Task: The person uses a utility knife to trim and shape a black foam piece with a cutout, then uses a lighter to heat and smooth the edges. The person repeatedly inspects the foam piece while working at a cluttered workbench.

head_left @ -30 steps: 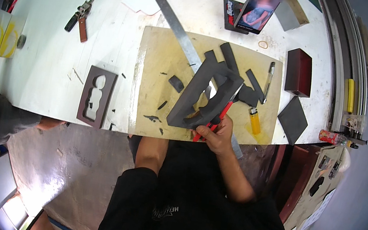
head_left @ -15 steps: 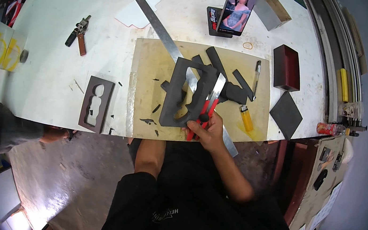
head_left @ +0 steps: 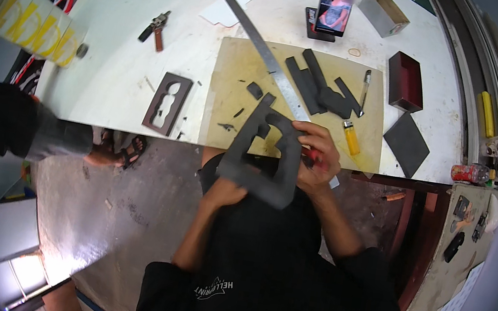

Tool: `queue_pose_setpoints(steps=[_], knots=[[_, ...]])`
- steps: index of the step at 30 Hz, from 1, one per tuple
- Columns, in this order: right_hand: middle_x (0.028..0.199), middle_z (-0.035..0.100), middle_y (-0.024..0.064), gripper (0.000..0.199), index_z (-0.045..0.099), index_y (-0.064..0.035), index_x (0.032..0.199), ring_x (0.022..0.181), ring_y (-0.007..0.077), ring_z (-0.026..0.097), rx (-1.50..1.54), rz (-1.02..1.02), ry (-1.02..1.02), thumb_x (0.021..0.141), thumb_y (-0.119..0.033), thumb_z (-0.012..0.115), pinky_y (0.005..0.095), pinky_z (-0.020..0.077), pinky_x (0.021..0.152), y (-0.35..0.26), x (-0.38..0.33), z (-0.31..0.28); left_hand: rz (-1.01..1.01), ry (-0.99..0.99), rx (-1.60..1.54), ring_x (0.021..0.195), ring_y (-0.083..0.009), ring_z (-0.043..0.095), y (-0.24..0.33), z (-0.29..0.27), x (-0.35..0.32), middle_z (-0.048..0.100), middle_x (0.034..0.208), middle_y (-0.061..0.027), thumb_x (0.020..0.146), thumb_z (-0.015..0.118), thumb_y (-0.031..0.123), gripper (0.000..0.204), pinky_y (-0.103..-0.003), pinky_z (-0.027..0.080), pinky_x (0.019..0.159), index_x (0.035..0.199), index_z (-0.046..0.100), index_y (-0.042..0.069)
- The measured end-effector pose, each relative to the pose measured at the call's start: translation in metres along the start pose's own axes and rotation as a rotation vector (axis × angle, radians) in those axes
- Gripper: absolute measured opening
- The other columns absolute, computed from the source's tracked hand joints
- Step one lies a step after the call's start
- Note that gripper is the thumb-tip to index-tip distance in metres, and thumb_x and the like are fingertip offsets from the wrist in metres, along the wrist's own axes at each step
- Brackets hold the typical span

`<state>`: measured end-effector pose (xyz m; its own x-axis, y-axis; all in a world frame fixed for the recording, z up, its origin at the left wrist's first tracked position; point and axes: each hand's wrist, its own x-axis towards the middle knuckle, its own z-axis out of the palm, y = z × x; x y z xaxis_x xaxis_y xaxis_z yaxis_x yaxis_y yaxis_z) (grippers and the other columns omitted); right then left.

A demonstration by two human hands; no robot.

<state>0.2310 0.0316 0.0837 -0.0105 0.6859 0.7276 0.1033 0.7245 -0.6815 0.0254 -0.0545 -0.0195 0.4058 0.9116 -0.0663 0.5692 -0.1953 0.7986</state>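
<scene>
A thick dark foam frame with a wavy cut-out hangs tilted over the table's front edge, close to my body. My left hand grips its lower left edge from beneath, with its fingertips hidden behind the foam. My right hand is closed around a red utility knife, mostly covered by the fingers, while its fingertips touch the frame's right side. A long steel ruler lies slantwise on the yellowish cutting mat, partly behind the frame. Several dark foam offcuts rest on that mat.
Beside the mat lie a smaller brown frame, a dark diamond-shaped sheet and a dark red-lined box. A yellow lighter and a pen-like tool are on the mat. A phone stands behind. Another person is at left.
The foam frame has come down toward my body and tilted. My left hand now shows at its lower edge. My right hand has moved up along its right side, and the view has shifted.
</scene>
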Motion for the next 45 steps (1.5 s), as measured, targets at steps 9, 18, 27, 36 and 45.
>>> queue_pose_setpoints(steps=[9,18,27,36,45], knots=[[0.121,0.055,0.0225,0.027,0.066,-0.0036,0.097,0.078,0.0256,0.062,-0.047,-0.471,-0.27,0.072,0.005,0.073,0.0309,0.0515,0.063,-0.037,0.002,-0.023,-0.028,0.176,-0.982,0.078,-0.0192,0.069,0.128,-0.098,-0.043,0.067,0.102,-0.02,0.095,0.059,0.011,0.039,-0.028,0.057,0.07,0.128,0.05,-0.007],[0.093,0.061,0.0096,0.03,0.053,0.0035,0.11,0.057,0.0053,0.051,0.252,0.648,-0.113,0.084,-0.001,0.068,0.0208,0.0414,0.052,-0.048,-0.023,-0.036,-0.076,0.621,-0.855,0.07,-0.0153,0.068,0.161,-0.068,-0.051,0.069,0.098,-0.0179,0.094,0.059,0.005,0.033,-0.024,0.055,0.062,0.123,0.051,-0.008],[0.083,0.059,0.0068,0.028,0.051,0.0017,0.117,0.062,0.0094,0.055,0.394,0.941,-0.14,0.099,-0.02,0.053,0.0252,0.0498,0.054,-0.054,-0.039,-0.065,-0.065,0.617,-0.919,0.07,-0.0172,0.068,0.154,-0.07,-0.051,0.068,0.098,-0.0192,0.096,0.056,0.007,0.033,-0.025,0.055,0.063,0.125,0.05,-0.008],[0.085,0.061,0.0095,0.029,0.048,0.0012,0.121,0.061,0.0096,0.055,0.358,0.936,-0.14,0.099,-0.018,0.053,0.0248,0.05,0.053,-0.056,-0.068,-0.075,-0.044,0.576,-1.0,0.07,-0.0189,0.068,0.142,-0.072,-0.055,0.068,0.098,-0.0184,0.099,0.05,0.014,0.034,-0.026,0.055,0.064,0.125,0.05,-0.009],[0.09,0.063,0.014,0.04,0.039,0.0006,0.13,0.06,0.011,0.056,0.332,0.935,-0.13,0.096,-0.012,0.057,0.0254,0.0499,0.05,-0.066,-0.062,-0.079,-0.171,0.471,-0.484,0.078,-0.0135,0.063,0.115,-0.109,-0.045,0.067,0.095,-0.0145,0.097,0.056,0.016,0.031,-0.025,0.051,0.062,0.121,0.06,-0.003]])
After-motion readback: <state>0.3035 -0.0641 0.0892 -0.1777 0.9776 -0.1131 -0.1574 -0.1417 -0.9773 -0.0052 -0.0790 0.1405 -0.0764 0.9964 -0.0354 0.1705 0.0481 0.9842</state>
